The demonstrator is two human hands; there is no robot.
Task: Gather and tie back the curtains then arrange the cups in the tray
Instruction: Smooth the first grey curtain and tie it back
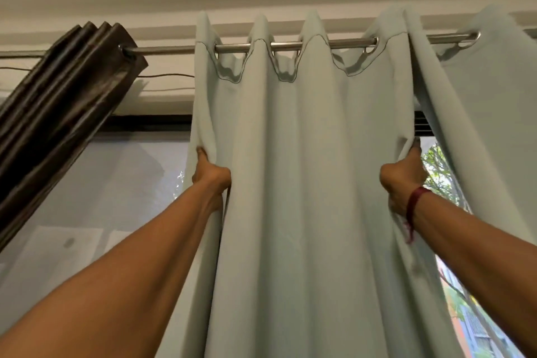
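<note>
Home room, by the look: eyelet curtains on a metal rod over a window, trees outside.

**Curtain rod: support and load**

Metal, horizontal, mounted just below ceiling. Threaded through eyelets of pale green curtain; folds hanging from middle across to right edge. Dark brown curtain bunched tight at left end of same rod. Bare stretch of rod visible between the two.
</note>
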